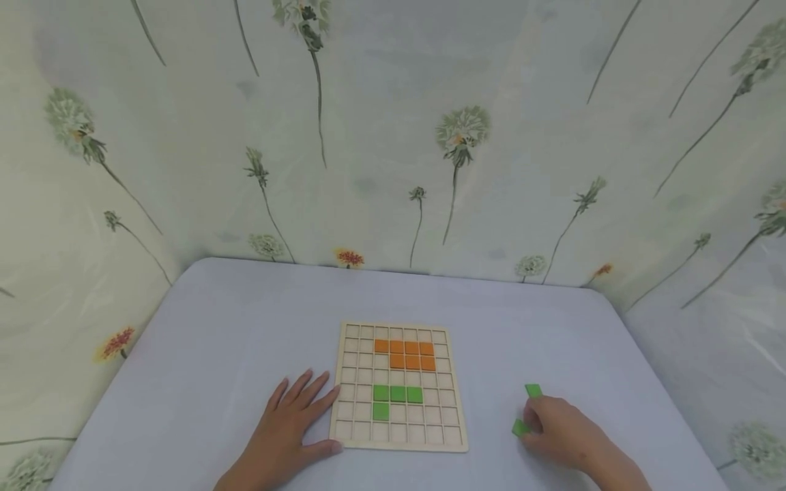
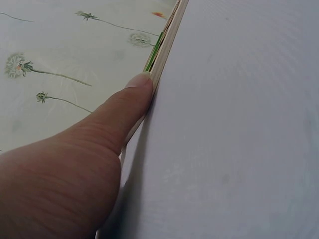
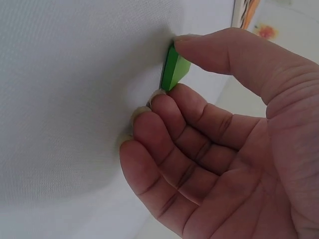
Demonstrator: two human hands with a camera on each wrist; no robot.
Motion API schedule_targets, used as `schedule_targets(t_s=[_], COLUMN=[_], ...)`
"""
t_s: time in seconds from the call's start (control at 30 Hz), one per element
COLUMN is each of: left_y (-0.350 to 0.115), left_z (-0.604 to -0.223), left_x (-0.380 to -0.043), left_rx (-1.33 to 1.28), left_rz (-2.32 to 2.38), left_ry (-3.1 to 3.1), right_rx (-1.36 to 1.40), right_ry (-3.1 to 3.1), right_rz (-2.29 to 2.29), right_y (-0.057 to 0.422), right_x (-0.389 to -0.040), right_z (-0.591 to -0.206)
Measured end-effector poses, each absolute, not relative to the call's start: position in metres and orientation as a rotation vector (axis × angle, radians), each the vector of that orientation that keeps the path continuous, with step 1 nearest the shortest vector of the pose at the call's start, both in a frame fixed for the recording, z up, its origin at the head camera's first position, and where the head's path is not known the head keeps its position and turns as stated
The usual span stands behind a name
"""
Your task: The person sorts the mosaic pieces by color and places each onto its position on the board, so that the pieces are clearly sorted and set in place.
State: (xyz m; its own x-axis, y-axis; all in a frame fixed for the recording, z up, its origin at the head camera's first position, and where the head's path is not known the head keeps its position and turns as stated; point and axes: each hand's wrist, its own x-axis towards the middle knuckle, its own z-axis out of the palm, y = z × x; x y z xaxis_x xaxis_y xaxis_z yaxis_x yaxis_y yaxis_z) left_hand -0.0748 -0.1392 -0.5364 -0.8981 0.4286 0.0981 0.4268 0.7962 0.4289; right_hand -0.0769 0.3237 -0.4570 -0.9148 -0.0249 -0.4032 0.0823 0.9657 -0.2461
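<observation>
A pale wooden grid board (image 1: 399,448) lies on the white-covered table, with orange tiles (image 1: 413,347) in two rows toward its far side and several green tiles (image 1: 398,394) in an L shape nearer the front. My left hand (image 1: 285,426) is spread flat beside the board, its thumb and index fingertip touching the left edge. To the right of the board, my right hand (image 1: 561,433) pinches a green square tile (image 3: 175,68) between thumb and index finger, low over the cloth. Another green tile (image 1: 533,390) lies just beyond that hand.
The table (image 1: 245,307) has a smooth white cover with rounded far corners. Behind it and at both sides hangs a pale curtain-like sheet (image 1: 368,136) printed with dandelions.
</observation>
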Motion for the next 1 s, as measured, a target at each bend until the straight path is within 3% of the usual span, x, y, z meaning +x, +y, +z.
schedule_targets(t_s=[0.47,1.0], left_y=[-0.139,-0.139], left_z=[-0.534,-0.534], left_x=[-0.074,-0.074], left_rx=[0.736,0.698], left_rz=[0.715,0.712], left_ry=[2.987,2.964], right_rx=[0.033,-0.122], right_ry=[2.725,2.848], right_rz=[-0.406,-0.491], right_y=[0.322,0.286], right_x=[-0.08,-0.087], right_z=[-0.455,-0.449])
